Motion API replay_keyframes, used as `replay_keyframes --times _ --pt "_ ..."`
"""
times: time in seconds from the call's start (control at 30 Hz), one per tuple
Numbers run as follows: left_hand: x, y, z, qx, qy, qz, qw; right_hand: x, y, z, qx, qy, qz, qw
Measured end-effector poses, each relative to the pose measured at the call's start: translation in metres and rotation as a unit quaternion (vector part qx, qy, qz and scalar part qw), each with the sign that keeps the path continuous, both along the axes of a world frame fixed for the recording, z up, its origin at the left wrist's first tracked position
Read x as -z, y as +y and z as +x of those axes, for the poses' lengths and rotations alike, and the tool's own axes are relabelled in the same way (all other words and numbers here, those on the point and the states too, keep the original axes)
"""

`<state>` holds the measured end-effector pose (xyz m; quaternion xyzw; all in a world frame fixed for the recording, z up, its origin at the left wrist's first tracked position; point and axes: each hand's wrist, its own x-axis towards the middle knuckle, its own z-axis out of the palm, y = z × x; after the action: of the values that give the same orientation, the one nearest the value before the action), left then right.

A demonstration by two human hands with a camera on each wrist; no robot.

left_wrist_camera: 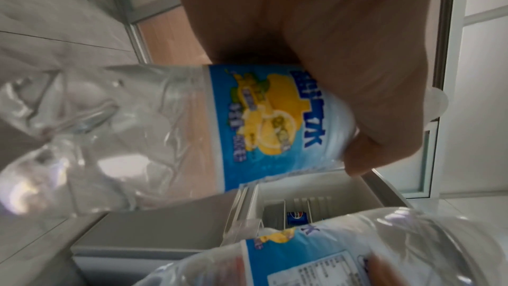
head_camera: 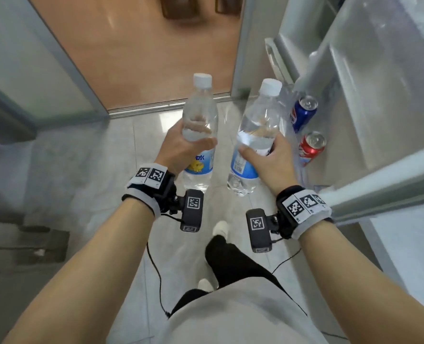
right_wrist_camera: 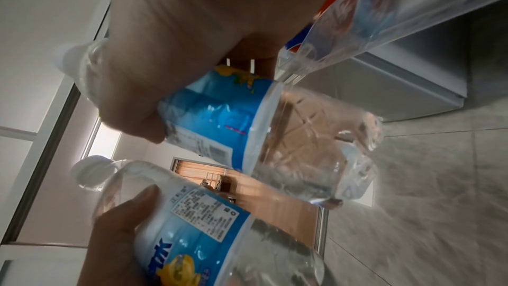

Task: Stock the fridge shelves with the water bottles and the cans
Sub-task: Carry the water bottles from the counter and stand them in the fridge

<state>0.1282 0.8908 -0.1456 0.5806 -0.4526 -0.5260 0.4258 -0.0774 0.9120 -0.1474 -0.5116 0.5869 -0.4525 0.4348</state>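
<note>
My left hand (head_camera: 183,142) grips a clear water bottle (head_camera: 201,110) with a white cap and a blue and yellow label (left_wrist_camera: 264,121). My right hand (head_camera: 268,155) grips a second, like bottle (head_camera: 258,125), tilted a little to the right; its label (right_wrist_camera: 219,121) shows in the right wrist view. Both bottles are held over the floor, left of the open fridge door (head_camera: 384,90). A blue can (head_camera: 304,112) and a red can (head_camera: 311,147) stand in the door's clear shelf, just right of the right bottle.
The fridge door's lower edge (head_camera: 384,194) juts out at the right near my right wrist. A doorway with a metal threshold (head_camera: 168,105) opens onto an orange floor ahead. A glass partition (head_camera: 32,78) stands at the left. My legs and feet (head_camera: 221,229) are below on grey tiles.
</note>
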Motion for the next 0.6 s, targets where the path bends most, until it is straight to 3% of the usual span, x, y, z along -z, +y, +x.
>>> replay_keyframes --times 0.23,0.6 --pt "0.002 -0.181 0.011 0.061 -0.054 -0.018 0.996 0.012 -0.159 0.025 0.065 -0.013 -0.016 0.998" --pt "-0.024 -0.422 0.002 0.128 -0.053 -0.044 0.989 -0.021 -0.378 0.023 0.181 0.004 -0.048 0.982"
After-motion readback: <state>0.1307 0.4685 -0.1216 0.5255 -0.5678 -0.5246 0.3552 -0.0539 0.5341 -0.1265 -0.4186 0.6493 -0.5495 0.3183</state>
